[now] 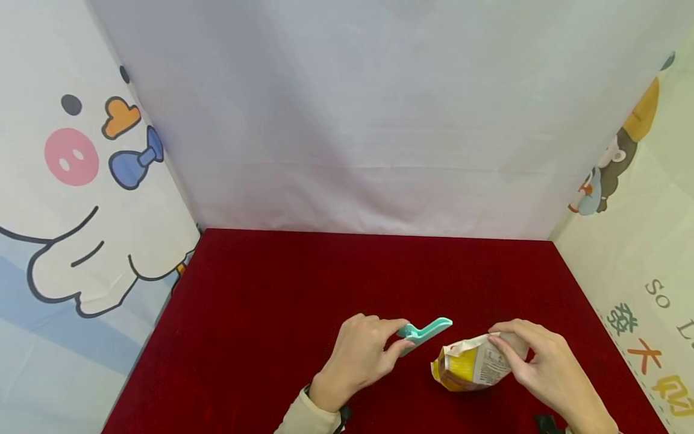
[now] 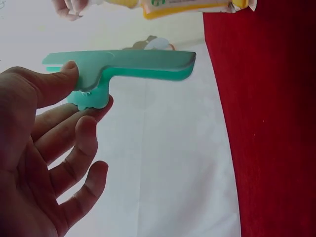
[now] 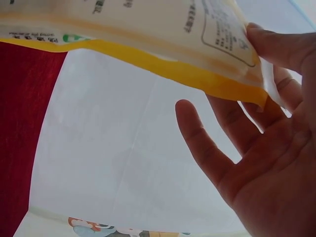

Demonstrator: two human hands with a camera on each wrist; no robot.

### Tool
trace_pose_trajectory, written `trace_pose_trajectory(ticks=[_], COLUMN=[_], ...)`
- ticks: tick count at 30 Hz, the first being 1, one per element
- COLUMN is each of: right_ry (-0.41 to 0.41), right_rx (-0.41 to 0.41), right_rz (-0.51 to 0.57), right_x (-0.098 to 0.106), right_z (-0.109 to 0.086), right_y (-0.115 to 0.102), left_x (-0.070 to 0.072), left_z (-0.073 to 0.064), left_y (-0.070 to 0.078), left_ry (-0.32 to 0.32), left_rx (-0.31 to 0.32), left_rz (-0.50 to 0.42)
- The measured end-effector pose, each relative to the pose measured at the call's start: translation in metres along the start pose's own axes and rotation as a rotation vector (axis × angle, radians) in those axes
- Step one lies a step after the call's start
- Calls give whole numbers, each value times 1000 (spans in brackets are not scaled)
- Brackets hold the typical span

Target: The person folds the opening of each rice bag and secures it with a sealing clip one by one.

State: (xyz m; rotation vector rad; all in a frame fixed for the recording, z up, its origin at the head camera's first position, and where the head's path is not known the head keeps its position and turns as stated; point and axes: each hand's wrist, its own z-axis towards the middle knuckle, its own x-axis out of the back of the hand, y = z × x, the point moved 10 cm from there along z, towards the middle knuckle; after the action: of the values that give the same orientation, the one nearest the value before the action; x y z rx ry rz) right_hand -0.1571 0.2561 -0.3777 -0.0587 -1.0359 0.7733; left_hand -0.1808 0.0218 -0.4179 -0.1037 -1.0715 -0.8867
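Observation:
A teal bag clip (image 1: 428, 333) is pinched between the thumb and index finger of my left hand (image 1: 362, 355). In the left wrist view the long bar of the clip (image 2: 143, 64) points away from the hand, and the lower fingers (image 2: 74, 168) are loosely bent. My right hand (image 1: 547, 361) pinches the end of a yellow and white snack bag (image 1: 477, 361). The bag lies tilted to the right of the clip, and the two are apart. In the right wrist view, thumb and fingers hold the edge of the printed bag (image 3: 148, 39).
A dark red cloth (image 1: 271, 301) covers the table. White fabric (image 1: 347, 120) hangs behind it. Printed sheets with cartoon figures stand at the left (image 1: 81, 181) and right (image 1: 640, 253) sides.

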Motion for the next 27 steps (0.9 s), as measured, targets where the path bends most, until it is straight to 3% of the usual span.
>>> trace_pose_trajectory(ticks=[9, 21, 27], right_ry=[-19, -26, -30], right_rx=[-19, -10, -23], right_rz=[-14, -17, -12], right_x=[-1, -1, 0], right_z=[1, -1, -2], right_y=[3, 2, 4], left_x=[-1, -12, -17], left_z=[8, 11, 13], left_y=[16, 27, 35], left_ry=[68, 65, 32], left_rx=[-43, -15, -25], left_rz=[78, 102, 132])
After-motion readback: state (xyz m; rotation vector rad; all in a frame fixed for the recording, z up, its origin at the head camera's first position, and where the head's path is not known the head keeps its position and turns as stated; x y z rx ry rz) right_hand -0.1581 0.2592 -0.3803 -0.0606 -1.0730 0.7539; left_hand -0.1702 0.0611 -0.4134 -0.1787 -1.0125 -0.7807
